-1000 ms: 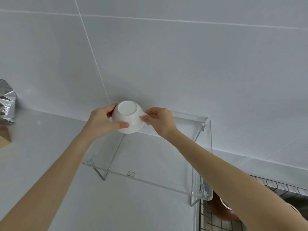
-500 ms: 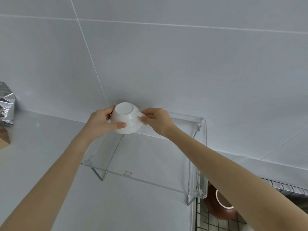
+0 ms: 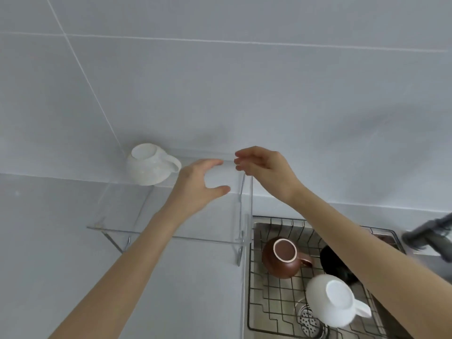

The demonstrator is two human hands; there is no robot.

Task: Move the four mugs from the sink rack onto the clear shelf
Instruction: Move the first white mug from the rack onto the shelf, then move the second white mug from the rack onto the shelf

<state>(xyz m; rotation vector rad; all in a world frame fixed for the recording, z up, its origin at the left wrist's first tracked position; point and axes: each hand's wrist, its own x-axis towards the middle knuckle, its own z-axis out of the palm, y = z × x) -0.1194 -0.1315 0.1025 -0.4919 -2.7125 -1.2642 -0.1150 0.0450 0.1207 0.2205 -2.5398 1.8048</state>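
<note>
A white mug (image 3: pixel 149 165) stands upside down on the far left corner of the clear shelf (image 3: pixel 171 231), its handle pointing right. My left hand (image 3: pixel 200 184) hovers over the shelf to the mug's right, fingers spread and empty. Above the shelf's right end my right hand (image 3: pixel 261 167) floats with fingers loosely curled, holding nothing. In the wire sink rack (image 3: pixel 276 285) at lower right sit an upturned brown mug (image 3: pixel 281 258), an upturned white mug (image 3: pixel 332 304) and a black mug (image 3: pixel 335 263), which my right forearm partly hides.
A grey tiled wall rises behind the shelf. The pale counter runs left and in front of it. A grey faucet (image 3: pixel 425 233) juts in at the right edge, and a drain (image 3: pixel 308 321) shows under the rack.
Both hands have let go of the white mug, which now rests on the shelf, and have moved right. My view has swung right and down, showing the sink rack.
</note>
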